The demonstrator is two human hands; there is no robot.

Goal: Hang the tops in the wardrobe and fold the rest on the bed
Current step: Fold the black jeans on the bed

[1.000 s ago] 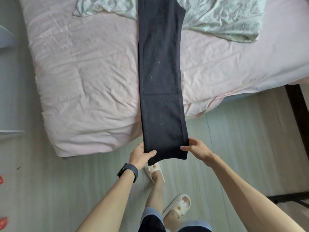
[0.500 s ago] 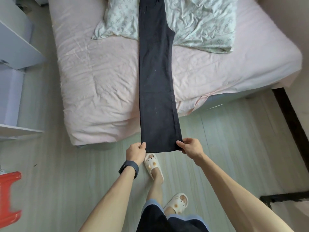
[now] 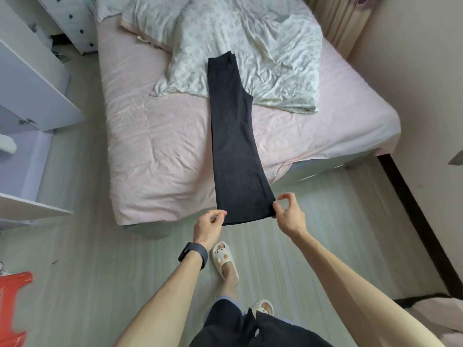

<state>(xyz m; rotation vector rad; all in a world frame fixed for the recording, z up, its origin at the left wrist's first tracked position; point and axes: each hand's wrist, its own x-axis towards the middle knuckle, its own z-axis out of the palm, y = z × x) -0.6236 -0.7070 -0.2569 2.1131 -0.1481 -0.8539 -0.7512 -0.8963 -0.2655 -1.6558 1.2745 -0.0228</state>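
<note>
Hem lifted slightly | trousers (image 3: 233,151) lengthwise, waist far on bed (image 3: 155,151) | left hand (image 3: 208,227), right hand (image 3: 290,216) pinch hem corners

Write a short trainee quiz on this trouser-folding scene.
1. True or false: the trousers have their waist end on the quilt.
2. Which wrist wears the watch? A) that of the left grip B) that of the right grip C) neither
3. Fill in: both grips pinch the trousers' ___ corners, out past the edge of the bed.
Key: 1 true; 2 A; 3 hem.
</note>
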